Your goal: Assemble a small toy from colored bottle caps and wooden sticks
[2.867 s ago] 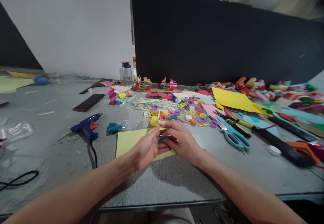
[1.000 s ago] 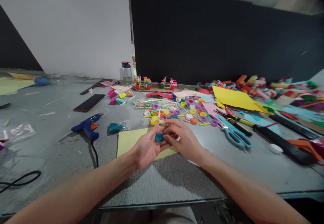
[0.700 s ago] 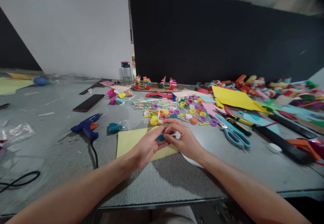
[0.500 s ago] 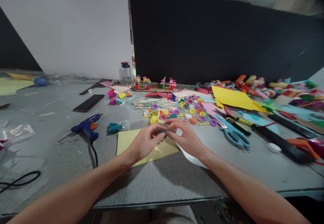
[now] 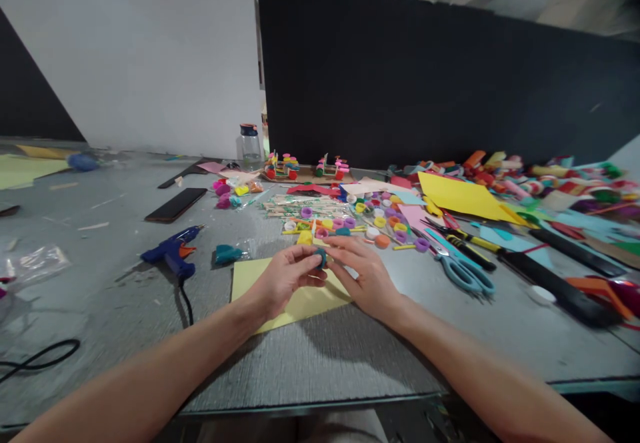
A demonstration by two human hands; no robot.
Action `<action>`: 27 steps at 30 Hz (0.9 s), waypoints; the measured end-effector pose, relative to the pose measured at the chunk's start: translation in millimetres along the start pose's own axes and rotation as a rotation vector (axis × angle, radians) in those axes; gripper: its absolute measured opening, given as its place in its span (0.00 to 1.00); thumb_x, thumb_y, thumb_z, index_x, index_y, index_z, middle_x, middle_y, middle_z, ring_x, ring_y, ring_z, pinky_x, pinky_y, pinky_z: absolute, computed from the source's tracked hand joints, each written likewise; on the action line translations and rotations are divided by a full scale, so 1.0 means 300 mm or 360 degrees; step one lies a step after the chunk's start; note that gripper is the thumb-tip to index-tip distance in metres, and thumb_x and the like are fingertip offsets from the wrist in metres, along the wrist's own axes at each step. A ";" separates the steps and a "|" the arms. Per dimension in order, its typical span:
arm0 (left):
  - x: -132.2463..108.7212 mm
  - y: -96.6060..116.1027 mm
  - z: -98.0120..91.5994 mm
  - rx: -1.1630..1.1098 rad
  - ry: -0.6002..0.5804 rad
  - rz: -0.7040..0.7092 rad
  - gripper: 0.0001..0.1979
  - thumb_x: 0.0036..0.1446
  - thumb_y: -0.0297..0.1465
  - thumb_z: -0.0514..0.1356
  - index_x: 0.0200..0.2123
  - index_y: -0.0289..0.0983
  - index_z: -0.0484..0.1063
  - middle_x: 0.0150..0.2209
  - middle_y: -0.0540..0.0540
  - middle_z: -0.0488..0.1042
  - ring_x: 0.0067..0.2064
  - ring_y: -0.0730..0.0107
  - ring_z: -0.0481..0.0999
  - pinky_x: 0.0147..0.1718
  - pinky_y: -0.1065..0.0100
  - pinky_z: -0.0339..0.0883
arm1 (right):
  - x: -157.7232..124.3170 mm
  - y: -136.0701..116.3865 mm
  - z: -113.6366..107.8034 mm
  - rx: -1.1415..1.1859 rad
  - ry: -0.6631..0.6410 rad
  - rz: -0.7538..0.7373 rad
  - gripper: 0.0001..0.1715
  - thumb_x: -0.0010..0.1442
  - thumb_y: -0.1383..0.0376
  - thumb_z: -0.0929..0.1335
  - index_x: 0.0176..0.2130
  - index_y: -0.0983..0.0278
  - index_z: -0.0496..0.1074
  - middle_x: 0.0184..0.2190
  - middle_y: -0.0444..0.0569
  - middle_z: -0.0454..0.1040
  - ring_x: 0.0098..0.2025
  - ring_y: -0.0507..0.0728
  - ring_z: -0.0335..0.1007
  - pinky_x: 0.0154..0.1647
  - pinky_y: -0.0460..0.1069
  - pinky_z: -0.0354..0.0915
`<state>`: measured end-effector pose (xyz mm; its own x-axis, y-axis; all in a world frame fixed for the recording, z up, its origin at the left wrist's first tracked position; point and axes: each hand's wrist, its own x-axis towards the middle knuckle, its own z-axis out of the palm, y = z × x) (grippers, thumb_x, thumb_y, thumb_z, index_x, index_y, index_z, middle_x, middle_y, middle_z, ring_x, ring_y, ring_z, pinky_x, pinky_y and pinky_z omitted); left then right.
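Observation:
My left hand and my right hand meet over a pale yellow sheet of paper on the grey table. Between the fingertips of both hands sits a small teal bottle cap, pinched from the left and the right. Both hands have their fingers curled round it. Just beyond the hands lie several coloured bottle caps and wooden sticks.
A blue glue gun with a black cord lies at the left, a teal object beside it, a black phone further back. Blue scissors, a yellow sheet, black tools and coloured craft scraps crowd the right. Two small stick models and a jar stand at the back.
Both hands have lifted slightly and moved away from me with the teal cap, turning it between the fingertips. The yellow sheet has shifted a little under them.

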<state>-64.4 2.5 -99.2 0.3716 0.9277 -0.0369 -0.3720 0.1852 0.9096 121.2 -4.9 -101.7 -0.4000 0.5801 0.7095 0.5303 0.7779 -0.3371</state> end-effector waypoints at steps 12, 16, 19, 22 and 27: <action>-0.002 -0.011 -0.002 0.0043 0.0035 0.0015 0.12 0.47 0.34 0.72 0.33 0.33 0.79 0.30 0.48 0.74 0.30 0.72 0.73 0.34 0.66 0.71 | 0.009 -0.009 -0.006 -0.0103 -0.0023 -0.0174 0.16 0.68 0.69 0.64 0.53 0.61 0.74 0.52 0.54 0.76 0.54 0.60 0.70 0.53 0.61 0.68; -0.002 -0.006 -0.001 0.0047 0.0025 0.0013 0.12 0.46 0.34 0.73 0.32 0.34 0.79 0.30 0.48 0.74 0.30 0.72 0.73 0.34 0.66 0.71 | 0.008 -0.007 -0.006 -0.0107 -0.0023 -0.0168 0.17 0.68 0.69 0.64 0.54 0.60 0.73 0.53 0.54 0.76 0.55 0.60 0.70 0.54 0.60 0.67; -0.001 -0.007 -0.001 0.0044 0.0019 0.0002 0.13 0.45 0.35 0.73 0.32 0.34 0.79 0.29 0.49 0.74 0.29 0.72 0.73 0.34 0.66 0.71 | 0.005 -0.004 -0.004 -0.0121 -0.0022 -0.0187 0.17 0.67 0.69 0.64 0.54 0.62 0.72 0.54 0.55 0.75 0.55 0.60 0.70 0.54 0.60 0.68; 0.002 -0.011 -0.003 0.0041 0.0013 -0.0003 0.14 0.44 0.36 0.74 0.32 0.33 0.79 0.29 0.49 0.74 0.29 0.73 0.73 0.34 0.66 0.71 | 0.004 -0.002 -0.005 -0.0132 -0.0026 -0.0230 0.17 0.67 0.70 0.64 0.54 0.63 0.73 0.54 0.56 0.75 0.56 0.61 0.69 0.54 0.60 0.67; 0.001 -0.009 -0.006 0.0064 0.0000 -0.0019 0.15 0.45 0.37 0.74 0.33 0.34 0.78 0.29 0.49 0.74 0.29 0.73 0.73 0.33 0.67 0.72 | 0.005 -0.001 -0.009 -0.0125 -0.0024 -0.0252 0.19 0.67 0.70 0.64 0.56 0.64 0.71 0.54 0.57 0.74 0.56 0.61 0.69 0.55 0.60 0.67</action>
<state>-64.9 2.8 -102.5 0.3757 0.9255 -0.0480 -0.3330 0.1832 0.9249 122.5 -4.8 -98.8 -0.4941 0.4556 0.7405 0.5161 0.8391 -0.1720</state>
